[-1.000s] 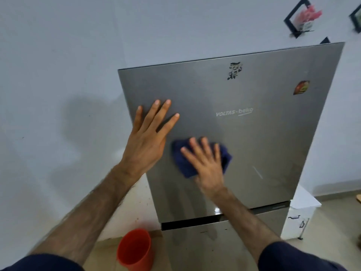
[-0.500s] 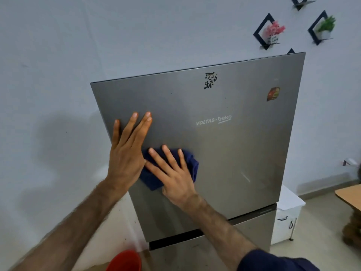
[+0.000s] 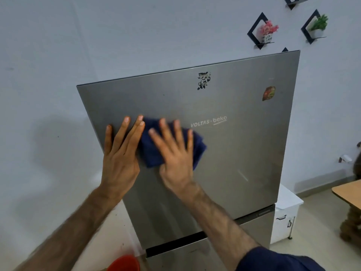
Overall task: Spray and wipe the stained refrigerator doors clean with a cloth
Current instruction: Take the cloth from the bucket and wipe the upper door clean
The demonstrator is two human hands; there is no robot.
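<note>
- The right hand (image 3: 176, 163) lies flat, fingers straight and spread, pressing the cloth (image 3: 154, 151) against the upper door (image 3: 244, 153).
- The cloth is dark blue and bunched; it shows past the right hand's fingertips, to its left and at its right edge.
- The left hand (image 3: 119, 159) is flat too, fingers straight, palm on the door just left of the cloth; it holds nothing, and its fingertips touch the cloth's upper left corner.
- The left hand's thumb sits at the door's left edge.
- The logo (image 3: 208, 122) reads "VOLTAS · beko" and lies just right of the right hand's fingertips.
- A black stain (image 3: 203, 80) is above the right hand, near the door's top edge, well apart from the cloth.
- A round sticker (image 3: 269, 93) sits up and far right of the hands.
- The lower door (image 3: 254, 229) is below the wrists, past a dark gap.
- A red bucket (image 3: 123, 264) stands on the floor below the left forearm.
- A white cabinet (image 3: 287, 218) stands right of the fridge.
</note>
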